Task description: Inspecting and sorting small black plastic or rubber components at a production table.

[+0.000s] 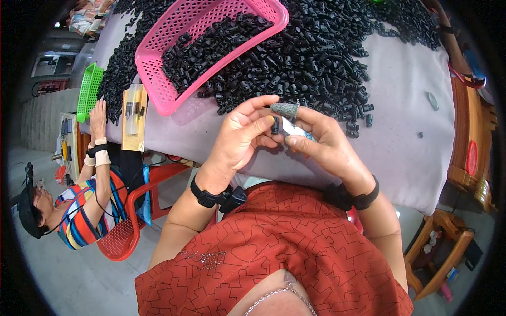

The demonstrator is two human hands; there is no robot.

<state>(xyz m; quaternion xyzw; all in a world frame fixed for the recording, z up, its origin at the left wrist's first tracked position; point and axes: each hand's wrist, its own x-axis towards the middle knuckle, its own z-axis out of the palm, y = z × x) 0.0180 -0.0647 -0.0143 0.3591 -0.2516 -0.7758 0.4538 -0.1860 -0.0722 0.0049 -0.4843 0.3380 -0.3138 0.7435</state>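
Note:
Both hands meet over the near part of the cloth-covered table. Between thumb and fingers, my left hand pinches a small black cylindrical plastic part. My right hand is closed on a small flat white-and-blue piece, its pointed end close to the black part; its exact kind I cannot make out. A grey textured finger cover sits on the right forefinger. Just beyond the hands spreads a large pile of similar black plastic parts.
A pink plastic basket lies tipped on the pile, black parts inside. Farther left are a green basket and a yellow card with a clear pack. A co-worker sits at left on a red chair. A wooden stool stands at lower right.

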